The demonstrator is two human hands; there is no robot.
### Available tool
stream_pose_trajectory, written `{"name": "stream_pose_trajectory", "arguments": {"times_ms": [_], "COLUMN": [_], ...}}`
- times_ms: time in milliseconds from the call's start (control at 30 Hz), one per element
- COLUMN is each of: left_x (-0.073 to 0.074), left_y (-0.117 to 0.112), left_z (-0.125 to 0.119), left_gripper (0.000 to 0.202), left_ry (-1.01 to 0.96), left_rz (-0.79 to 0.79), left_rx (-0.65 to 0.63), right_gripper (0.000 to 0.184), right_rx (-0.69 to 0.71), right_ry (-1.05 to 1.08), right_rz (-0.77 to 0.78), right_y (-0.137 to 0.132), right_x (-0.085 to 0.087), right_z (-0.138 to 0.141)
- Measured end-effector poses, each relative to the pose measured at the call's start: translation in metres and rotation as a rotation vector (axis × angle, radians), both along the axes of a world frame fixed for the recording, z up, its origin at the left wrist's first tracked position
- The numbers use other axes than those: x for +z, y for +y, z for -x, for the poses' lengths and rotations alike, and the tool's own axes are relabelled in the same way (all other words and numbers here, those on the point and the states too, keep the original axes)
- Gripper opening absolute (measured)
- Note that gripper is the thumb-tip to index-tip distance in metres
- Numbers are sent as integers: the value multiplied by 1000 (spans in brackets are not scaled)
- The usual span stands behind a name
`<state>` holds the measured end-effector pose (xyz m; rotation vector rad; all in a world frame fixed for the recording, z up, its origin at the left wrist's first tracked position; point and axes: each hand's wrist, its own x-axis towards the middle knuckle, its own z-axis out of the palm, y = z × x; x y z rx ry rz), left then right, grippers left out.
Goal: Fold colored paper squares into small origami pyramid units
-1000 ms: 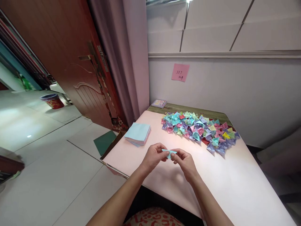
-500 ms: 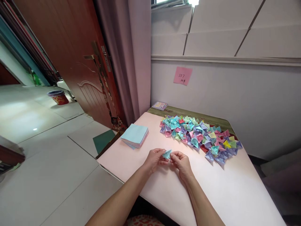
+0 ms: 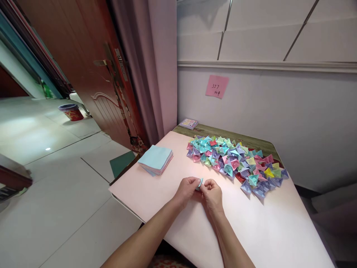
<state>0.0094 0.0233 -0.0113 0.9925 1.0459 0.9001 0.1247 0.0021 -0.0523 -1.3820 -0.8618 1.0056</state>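
Observation:
Both my hands meet above the near middle of the table, closed around one small light-blue piece of folded paper (image 3: 200,183). My left hand (image 3: 187,190) pinches it from the left, thumb on top. From the right, my right hand (image 3: 212,193) grips its lower edge between thumb and fingers. Much of the folded paper is hidden by the fingers. Beyond the hands spreads a heap of small folded paper boats (image 3: 228,170) in blue, purple, pink, green, yellow and red. To the left lies a stack of square paper sheets (image 3: 155,158) with light blue on top.
The pale pink table top (image 3: 251,227) ends at a wooden strip (image 3: 237,134) along the wall. A small printed pack (image 3: 189,123) sits in the far corner. A pink note (image 3: 216,86) hangs on the wall. Left are a door (image 3: 80,56) and a bucket (image 3: 71,112).
The folded paper has been turned, showing its narrow side now instead of a broad face. My right hand has closed in and curled more tightly. The view has shifted slightly.

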Motion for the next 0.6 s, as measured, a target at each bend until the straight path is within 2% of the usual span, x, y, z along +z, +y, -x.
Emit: {"name": "stream_pose_trajectory", "arguments": {"times_ms": [133,233,300,400,467,600], "left_x": [-5,-7,-7,-4,-1,4], "left_y": [2,4,5,5,5,1], "left_z": [3,9,13,17,18,17], "left_gripper": [36,40,42,40,39,35], "left_ry": [-93,-134,-86,33,79,4], "left_rz": [111,154,109,0,-40,0], "left_rx": [19,11,-31,-120,-153,-116], "right_gripper": [22,27,33,36,35,35], "right_rx": [26,56,75,223,269,125], "right_ry": [-175,-77,11,79,105,158], "right_rz": [-80,-85,-51,-16,-9,-12], "right_y": [-4,-6,-7,-6,-6,-5], "right_x": [8,14,16,15,14,9], "right_z": [-2,-7,-11,-16,-17,-17]}}
